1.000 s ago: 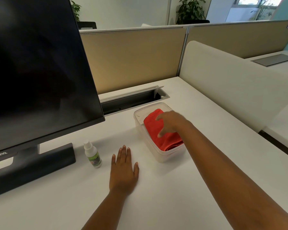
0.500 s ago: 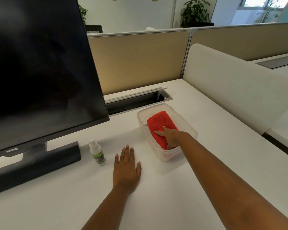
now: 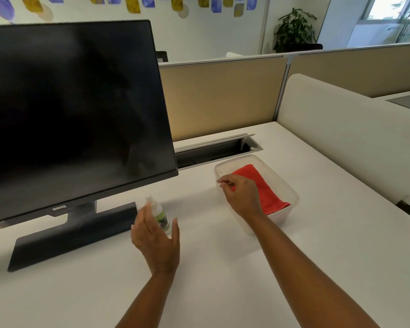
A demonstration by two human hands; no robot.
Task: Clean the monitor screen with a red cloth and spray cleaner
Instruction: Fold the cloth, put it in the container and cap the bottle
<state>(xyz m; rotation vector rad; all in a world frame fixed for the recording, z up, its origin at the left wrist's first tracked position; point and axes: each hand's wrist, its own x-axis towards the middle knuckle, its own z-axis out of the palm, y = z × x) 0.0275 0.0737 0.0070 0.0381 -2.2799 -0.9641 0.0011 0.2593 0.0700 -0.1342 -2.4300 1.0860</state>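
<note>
A large black monitor [image 3: 69, 114] stands dark on the left of the white desk. A small spray bottle [image 3: 161, 215] with a green label stands just right of the monitor's base. My left hand [image 3: 156, 242] is raised off the desk, open and cupped around the bottle, with a gap between fingers and thumb. The folded red cloth [image 3: 265, 188] lies in a clear plastic container [image 3: 285, 183]. My right hand [image 3: 242, 195] reaches into the container, its fingertips pinched on the cloth's near left corner.
The monitor's dark base [image 3: 76, 235] sits in front of my left hand. An open cable trough [image 3: 211, 151] runs behind the container. A tan partition [image 3: 223, 95] closes the back and a white divider [image 3: 341, 138] the right side.
My left hand lifted from flat on the desk and moved left to the spray bottle. My right hand shifted from the cloth's middle to its near left corner. The view tilted upward.
</note>
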